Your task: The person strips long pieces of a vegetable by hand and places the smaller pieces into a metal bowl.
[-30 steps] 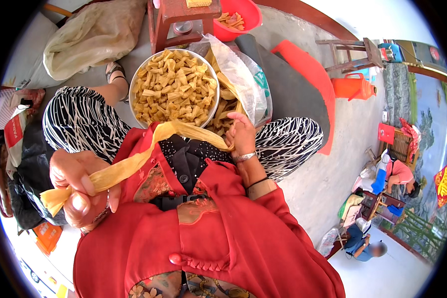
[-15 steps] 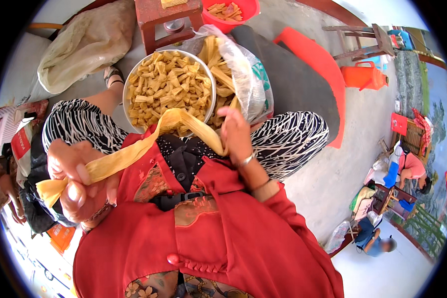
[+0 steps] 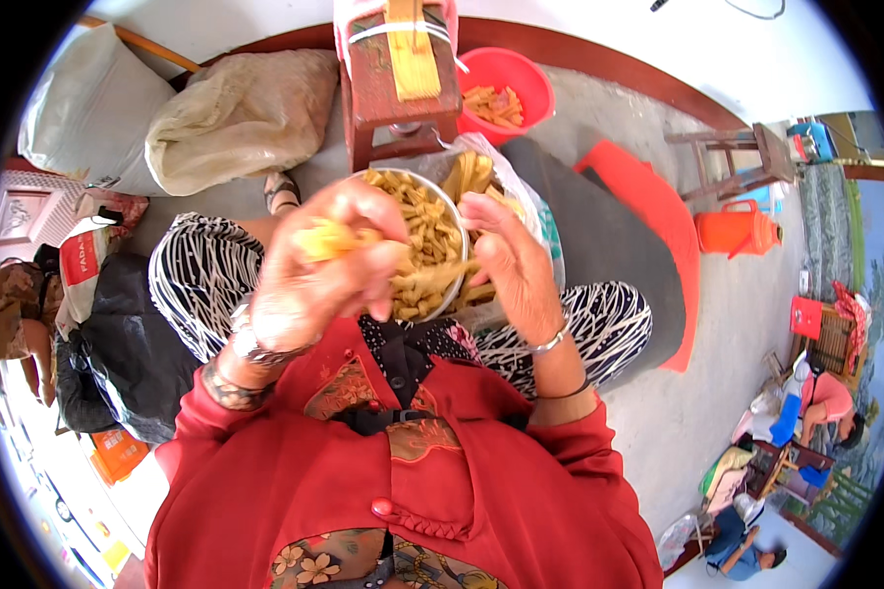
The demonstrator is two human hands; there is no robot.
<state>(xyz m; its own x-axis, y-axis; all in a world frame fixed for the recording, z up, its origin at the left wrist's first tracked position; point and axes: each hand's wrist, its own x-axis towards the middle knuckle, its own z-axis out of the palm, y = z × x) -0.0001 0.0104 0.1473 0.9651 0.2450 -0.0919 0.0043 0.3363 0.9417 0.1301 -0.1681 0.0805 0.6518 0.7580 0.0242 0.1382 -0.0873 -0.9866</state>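
Outdoors, on concrete floor point(image 3: 717, 393), left hand point(image 3: 314, 265) grips a yellow strip point(image 3: 329, 238), right hand point(image 3: 506, 265) loosely pinches strips over the bowl point(image 3: 454, 211).

metal bowl point(image 3: 454, 211): shiny rim | yellow strips point(image 3: 424, 231): dry, matt, fibrous | stool point(image 3: 400, 83): worn painted wood | red basin point(image 3: 521, 74): smooth plastic | clear bag point(image 3: 532, 211): glossy film | orange jug point(image 3: 737, 231): plastic | bracelet point(image 3: 548, 342): polished metal | red jacket point(image 3: 403, 491): cloth

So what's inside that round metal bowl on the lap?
The metal bowl is heaped with short yellow strips. The left hand covers its left side, gripping a bunch, and the right hand touches its right edge. The bottom is hidden.
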